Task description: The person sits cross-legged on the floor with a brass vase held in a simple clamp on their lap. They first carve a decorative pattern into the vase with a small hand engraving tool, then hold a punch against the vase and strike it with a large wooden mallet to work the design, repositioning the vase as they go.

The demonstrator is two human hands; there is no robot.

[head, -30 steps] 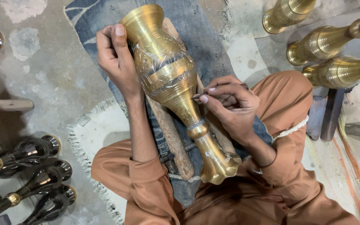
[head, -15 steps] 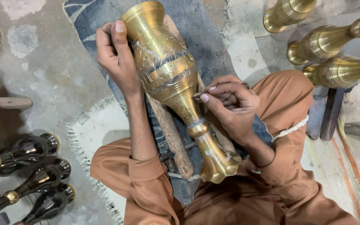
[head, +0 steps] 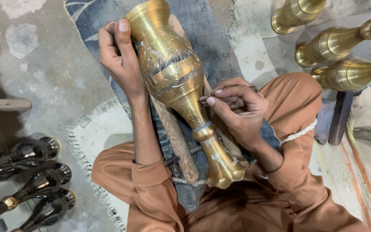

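Observation:
A tall brass vase [head: 174,81] with engraved bands lies tilted on a wooden block [head: 177,144], its mouth pointing away from me and its foot near my lap. My left hand [head: 119,56] grips the vase's upper left side, thumb up by the rim. Pinched in my right hand [head: 237,107] is a thin engraving tool [head: 205,99], whose tip touches the vase's narrowing body just below the engraved belly.
Three more brass vases [head: 336,43] lie at the upper right. Three dark glossy vases [head: 39,180] lie at the lower left. A blue cloth [head: 213,34] and a pale fringed mat [head: 99,133] cover the stained concrete floor. A wooden handle [head: 5,104] lies at left.
The vase has rolled slightly under my left hand, and my right hand with the tool has shifted a little along the body. Otherwise the scene is the same.

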